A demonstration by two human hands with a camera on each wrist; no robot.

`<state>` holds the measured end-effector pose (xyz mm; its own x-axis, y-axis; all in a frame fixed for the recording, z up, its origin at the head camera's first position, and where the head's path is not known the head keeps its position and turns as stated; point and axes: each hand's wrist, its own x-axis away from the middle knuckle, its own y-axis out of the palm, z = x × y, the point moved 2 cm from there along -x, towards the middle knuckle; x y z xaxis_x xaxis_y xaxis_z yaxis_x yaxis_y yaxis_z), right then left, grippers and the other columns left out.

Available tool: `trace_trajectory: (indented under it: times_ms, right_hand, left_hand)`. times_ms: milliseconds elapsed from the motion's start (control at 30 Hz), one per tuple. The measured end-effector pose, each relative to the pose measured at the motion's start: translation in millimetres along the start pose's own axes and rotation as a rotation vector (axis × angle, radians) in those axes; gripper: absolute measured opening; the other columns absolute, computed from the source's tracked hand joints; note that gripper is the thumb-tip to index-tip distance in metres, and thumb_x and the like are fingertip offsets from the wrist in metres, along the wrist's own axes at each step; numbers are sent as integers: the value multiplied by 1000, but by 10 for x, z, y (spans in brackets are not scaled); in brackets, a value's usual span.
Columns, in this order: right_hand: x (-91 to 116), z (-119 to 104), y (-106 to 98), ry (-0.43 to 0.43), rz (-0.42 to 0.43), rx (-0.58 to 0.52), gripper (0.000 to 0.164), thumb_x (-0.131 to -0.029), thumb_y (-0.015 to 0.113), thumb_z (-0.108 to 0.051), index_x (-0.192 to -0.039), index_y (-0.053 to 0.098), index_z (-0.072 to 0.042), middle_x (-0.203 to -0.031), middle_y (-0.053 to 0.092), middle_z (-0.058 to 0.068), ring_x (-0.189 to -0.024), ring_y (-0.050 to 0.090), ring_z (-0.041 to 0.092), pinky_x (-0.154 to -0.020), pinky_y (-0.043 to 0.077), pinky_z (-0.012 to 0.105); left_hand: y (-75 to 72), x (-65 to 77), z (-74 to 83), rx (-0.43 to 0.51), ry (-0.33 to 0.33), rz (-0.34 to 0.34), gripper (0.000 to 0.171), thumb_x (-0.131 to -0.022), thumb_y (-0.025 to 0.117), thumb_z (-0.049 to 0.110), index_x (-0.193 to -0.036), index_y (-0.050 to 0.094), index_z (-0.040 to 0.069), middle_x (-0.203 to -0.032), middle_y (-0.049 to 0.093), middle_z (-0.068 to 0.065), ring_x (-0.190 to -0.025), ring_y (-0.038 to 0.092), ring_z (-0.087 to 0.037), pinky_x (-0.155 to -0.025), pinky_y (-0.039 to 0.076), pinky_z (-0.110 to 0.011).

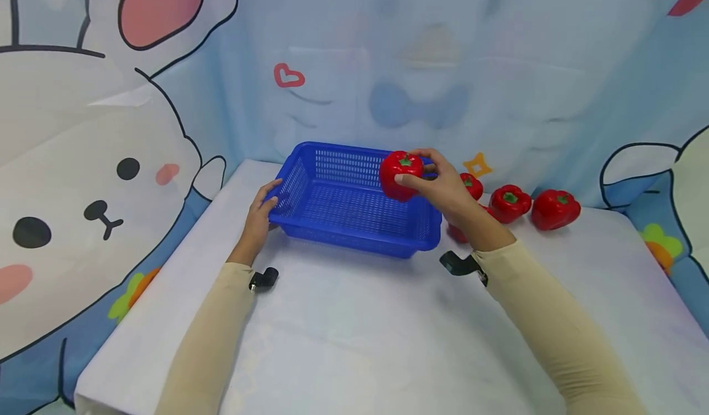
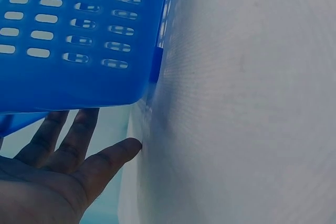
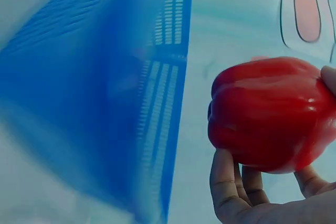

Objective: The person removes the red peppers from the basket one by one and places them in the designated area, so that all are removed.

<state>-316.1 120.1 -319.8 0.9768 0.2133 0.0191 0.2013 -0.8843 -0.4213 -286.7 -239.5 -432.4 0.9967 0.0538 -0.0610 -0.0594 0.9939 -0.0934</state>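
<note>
A red bell pepper (image 1: 400,175) with a green stem is in my right hand (image 1: 447,184), above the right end of a blue plastic basket (image 1: 354,241). In the right wrist view, fingers and thumb grip the pepper (image 3: 273,114) from opposite sides. My left hand (image 1: 257,221) holds the basket's left end by the rim. The left wrist view shows fingers of the left hand (image 2: 58,177) reaching below and behind the rim of the perforated basket (image 2: 79,85), with one finger spread apart. Some left fingertips are hidden behind the basket. No pepper shows inside it.
Right of the basket, several more red bell peppers (image 1: 555,210) lie on the white-covered table (image 1: 354,335), some partly hidden by my right hand and forearm. A blue cartoon-print cloth (image 1: 343,27) hangs close behind the basket. Small black mounts (image 1: 264,278) sit on both wrists.
</note>
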Motion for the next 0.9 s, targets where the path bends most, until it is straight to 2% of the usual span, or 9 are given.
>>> trace_trajectory:
  times_ms: [133, 300, 433, 533, 600, 667, 733, 833, 900]
  right_hand:
    - [198, 192, -224, 21, 69, -7, 80, -86, 73, -44, -151, 29, -26, -147, 38, 18, -132, 44, 36, -103, 46, 55]
    - [404, 422, -540, 26, 194, -44, 84, -86, 71, -50, -154, 26, -31, -150, 35, 20, -131, 48, 38, -104, 46, 50]
    - [568, 648, -853, 57, 315, -17, 85, -86, 69, -49, -156, 23, -34, -155, 31, 18, -137, 39, 36, -87, 56, 25]
    - [664, 845, -1061, 86, 392, 17, 86, -87, 68, -49, -157, 20, -32, -158, 27, 18, -141, 33, 38, -68, 49, 6]
    - [703, 993, -1167, 110, 422, 44, 86, -88, 67, -48, -158, 19, -29, -159, 25, 19, -142, 31, 42, -62, 46, 3]
    - [712, 1158, -1253, 135, 420, 78, 88, -89, 66, -50, -158, 18, -23, -158, 25, 23, -141, 31, 45, -60, 47, 4]
    - [706, 1335, -1319, 177, 395, 121, 93, -88, 65, -53, -159, 17, -18, -156, 26, 27, -139, 32, 47, -63, 53, 12]
    - [694, 1584, -1389, 226, 345, 189, 100, -86, 65, -57, -158, 15, -10, -152, 28, 32, -135, 33, 50, -78, 60, 35]
    - [702, 1706, -1418, 243, 331, 220, 101, -86, 65, -57, -157, 15, -7, -151, 29, 33, -135, 33, 50, -89, 55, 51]
  left_hand:
    - [-67, 43, 19, -9, -31, 2, 48, -107, 28, 23, -154, 29, 31, -166, 14, -2, -148, 24, -40, -112, 30, -63]
    - [-67, 161, 207, -10, -36, 5, 48, -107, 28, 20, -155, 28, 23, -165, 15, -8, -145, 28, -42, -112, 32, -63]
    - [-21, 221, 304, -16, -41, -2, 48, -107, 29, 20, -155, 28, 22, -165, 16, -9, -144, 30, -43, -112, 33, -62]
    - [2, 228, 320, -9, -37, -7, 49, -107, 28, 19, -155, 27, 21, -165, 16, -10, -145, 29, -43, -112, 32, -62]
    - [-6, 187, 269, -4, -38, -7, 49, -107, 28, 18, -155, 28, 22, -165, 16, -9, -144, 29, -42, -112, 32, -62]
    - [-20, 137, 203, 1, -35, -2, 48, -107, 28, 19, -155, 28, 24, -165, 16, -7, -144, 30, -42, -112, 32, -62]
    - [-32, 86, 128, 0, -37, 2, 48, -107, 28, 21, -155, 29, 28, -165, 16, -5, -145, 29, -41, -112, 32, -63]
    - [-17, 47, 58, -1, -33, 4, 48, -107, 28, 23, -154, 29, 30, -166, 16, -3, -145, 28, -40, -112, 32, -63]
    - [17, 58, 76, 1, -32, -5, 48, -107, 29, 23, -154, 29, 30, -166, 15, -3, -146, 27, -40, -112, 32, -63]
